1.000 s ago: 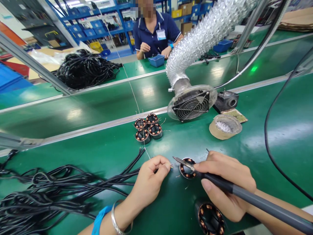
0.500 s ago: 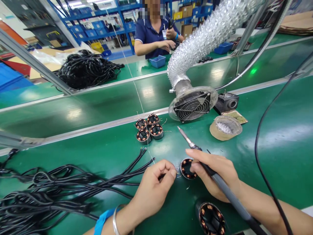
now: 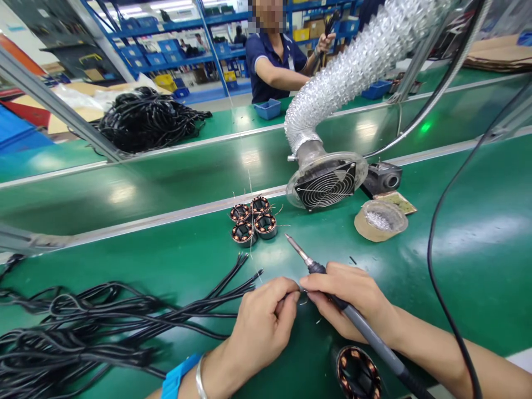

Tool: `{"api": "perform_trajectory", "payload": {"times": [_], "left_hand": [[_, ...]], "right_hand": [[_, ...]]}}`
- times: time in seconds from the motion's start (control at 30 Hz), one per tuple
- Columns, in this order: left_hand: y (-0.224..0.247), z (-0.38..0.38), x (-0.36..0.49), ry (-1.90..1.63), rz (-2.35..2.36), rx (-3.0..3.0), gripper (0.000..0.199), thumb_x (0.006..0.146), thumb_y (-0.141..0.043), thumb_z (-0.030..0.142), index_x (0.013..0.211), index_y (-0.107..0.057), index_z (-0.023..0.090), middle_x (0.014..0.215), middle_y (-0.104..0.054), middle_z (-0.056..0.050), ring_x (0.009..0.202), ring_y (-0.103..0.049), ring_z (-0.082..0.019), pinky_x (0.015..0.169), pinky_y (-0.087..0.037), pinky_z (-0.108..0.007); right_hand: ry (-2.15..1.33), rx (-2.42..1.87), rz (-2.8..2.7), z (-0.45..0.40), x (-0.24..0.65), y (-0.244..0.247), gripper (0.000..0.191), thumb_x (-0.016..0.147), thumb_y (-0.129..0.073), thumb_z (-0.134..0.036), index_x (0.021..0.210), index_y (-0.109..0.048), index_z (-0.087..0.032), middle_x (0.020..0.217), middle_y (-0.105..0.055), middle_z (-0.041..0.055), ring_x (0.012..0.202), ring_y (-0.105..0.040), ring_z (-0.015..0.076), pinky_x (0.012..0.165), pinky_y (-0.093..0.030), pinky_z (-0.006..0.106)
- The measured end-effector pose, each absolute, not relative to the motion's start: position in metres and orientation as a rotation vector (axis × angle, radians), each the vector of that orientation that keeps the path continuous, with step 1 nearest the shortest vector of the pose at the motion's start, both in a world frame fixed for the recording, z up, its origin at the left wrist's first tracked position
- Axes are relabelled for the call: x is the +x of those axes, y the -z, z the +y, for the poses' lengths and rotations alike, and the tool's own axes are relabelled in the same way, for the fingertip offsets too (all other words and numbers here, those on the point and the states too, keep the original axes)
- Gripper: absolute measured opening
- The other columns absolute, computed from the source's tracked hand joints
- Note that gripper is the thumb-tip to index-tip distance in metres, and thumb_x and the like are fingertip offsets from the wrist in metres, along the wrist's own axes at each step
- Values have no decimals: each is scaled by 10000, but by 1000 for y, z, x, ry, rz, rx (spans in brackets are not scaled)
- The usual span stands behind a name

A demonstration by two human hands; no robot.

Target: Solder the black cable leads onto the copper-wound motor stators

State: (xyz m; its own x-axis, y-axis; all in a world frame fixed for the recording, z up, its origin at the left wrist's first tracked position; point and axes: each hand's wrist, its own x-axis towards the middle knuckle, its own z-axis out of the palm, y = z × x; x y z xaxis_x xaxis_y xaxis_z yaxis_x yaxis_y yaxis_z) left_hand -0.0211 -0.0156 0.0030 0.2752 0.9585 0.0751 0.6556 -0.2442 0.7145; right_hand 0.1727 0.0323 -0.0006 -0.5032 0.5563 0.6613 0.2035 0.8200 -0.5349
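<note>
On my feed both hands work on the near side of the extraction fan (image 3: 326, 185), fingertips brought close together low over the green table (image 3: 415, 288). My left hand (image 3: 264, 316) is pinched, seemingly on fine wires (image 3: 303, 303) whose ends show by the fingertips; the rest is hidden from me. My right hand (image 3: 353, 299) is wrapped around the handle of a soldering iron (image 3: 369, 335), while its forefinger and thumb reach to the left hand's tips; whether the two touch, I cannot tell. The iron's bare tip points away from me, toward the fan's left edge, clear of the wires.

I read the step as arranging the wires by finger, with the iron in hand but not applied. I judge that the next move calls for a steady left pinch, and for swinging the iron without brushing either hand's fingers.

Left of the fan stand four copper-wound cores (image 3: 258, 221), grouped close with loose leads; a single core (image 3: 358, 372) sits much nearer to me than the fan. Black cables (image 3: 166, 318) spread well to the fan's left, and a round tub (image 3: 366, 228) of silvery bits is just right of it. A thin pale strand (image 3: 250, 180) hangs left of the fan and seems to lead to my left hand
</note>
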Motion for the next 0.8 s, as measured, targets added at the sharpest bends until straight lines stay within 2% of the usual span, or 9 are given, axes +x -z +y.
{"api": "perform_trajectory", "payload": {"times": [0.17, 0.23, 0.33, 0.47, 0.67, 0.8], "left_hand": [[-1, -17, -21, -777, 1409, 1962, 172, 956, -463, 171, 946, -633, 190, 838, -680, -49, 738, -617, -166, 699, -437, -255], [-2, -16, -22, -773, 1408, 1883, 158, 959, -471, 209, 931, -626, 199, 806, -660, -37, 704, -587, -164, 679, -421, -262], [-6, -12, -25, -702, 1374, 1607, 238, 971, -473, 346, 805, -565, 203, 664, -514, 22, 602, -445, -139, 588, -344, -254], [-6, -5, -28, -680, 1184, 1278, 372, 935, -503, 504, 723, -482, 199, 653, -366, 50, 619, -332, -129, 582, -295, -243], [-9, -4, -29, -654, 1125, 1349, 321, 952, -494, 477, 833, -552, 184, 725, -435, 30, 679, -375, -139, 641, -332, -250], [-17, -4, -30, -643, 1220, 1501, 268, 955, -505, 410, 816, -552, 185, 776, -519, 8, 753, -448, -153, 709, -359, -260]], "right_hand": [[-463, -573, -2105, 31, 173, 6, 299, 893, -512, -46, 1146, -599, -179, 681, -602, -8, 568, -487, 125, 531, -422, 243], [-464, -575, -2099, 32, 172, 6, 297, 891, -518, -52, 1146, -596, -181, 676, -604, -9, 567, -485, 127, 535, -424, 247], [-484, -581, -2055, 35, 170, 3, 280, 884, -536, -60, 1131, -604, -173, 715, -629, 2, 585, -514, 123, 551, -449, 245], [-524, -578, -2021, 39, 166, -4, 306, 865, -526, -58, 1134, -607, -178, 764, -667, 10, 625, -570, 126, 592, -495, 244], [-587, -491, -2046, 37, 162, -7, 311, 867, -525, -43, 1127, -623, -183, 724, -667, -2, 583, -548, 117, 573, -481, 232], [-592, -552, -1968, 35, 165, -8, 276, 864, -548, -47, 1093, -624, -182, 766, -690, 7, 630, -589, 116, 604, -501, 232]]}}
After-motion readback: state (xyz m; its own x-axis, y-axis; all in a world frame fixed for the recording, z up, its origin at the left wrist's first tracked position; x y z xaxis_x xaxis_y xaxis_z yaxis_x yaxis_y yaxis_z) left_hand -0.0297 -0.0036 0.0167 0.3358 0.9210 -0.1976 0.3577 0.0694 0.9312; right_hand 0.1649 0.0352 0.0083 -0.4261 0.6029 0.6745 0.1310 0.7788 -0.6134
